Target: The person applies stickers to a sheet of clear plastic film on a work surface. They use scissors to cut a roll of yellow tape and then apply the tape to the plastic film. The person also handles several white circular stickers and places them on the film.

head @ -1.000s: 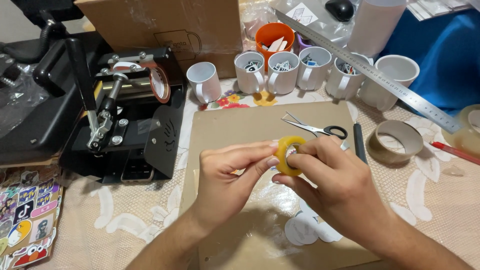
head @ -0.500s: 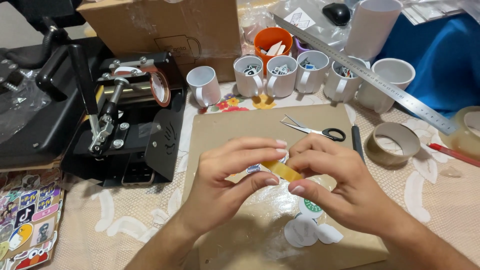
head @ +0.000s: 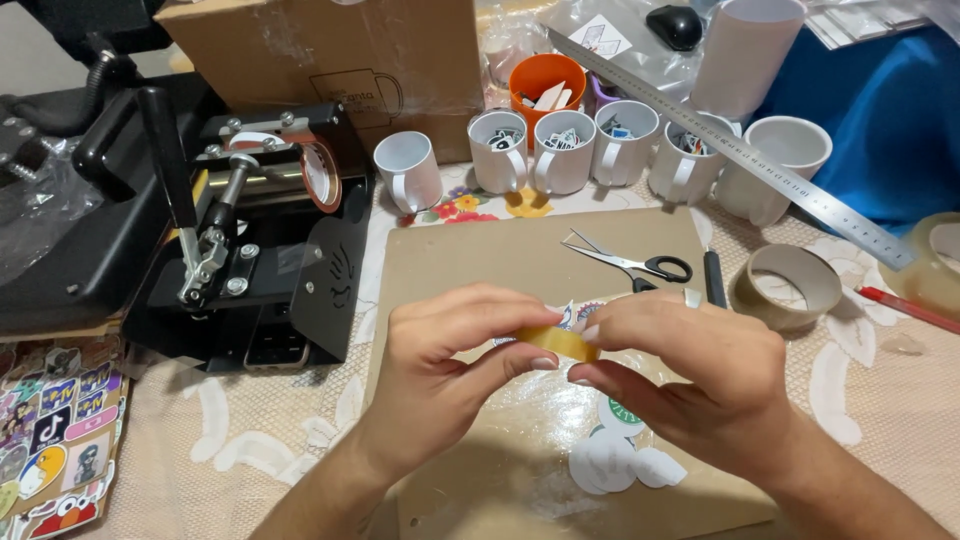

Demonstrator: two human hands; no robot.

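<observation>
A small yellow roll of tape is pinched between my two hands over a brown cardboard mat. My left hand grips its left side with thumb and fingers. My right hand closes over its right side. A small printed sticker peeks out just behind the roll. White cut-out stickers lie on the mat under my right wrist.
Scissors and a dark pen lie on the mat beyond my hands. A black mug press stands at left. Several white mugs, a metal ruler, a brown tape roll and a sticker sheet surround the mat.
The yellow tape roll was held upright facing me a second ago; it is now turned edge-on and lower, with both hands closed tighter around it.
</observation>
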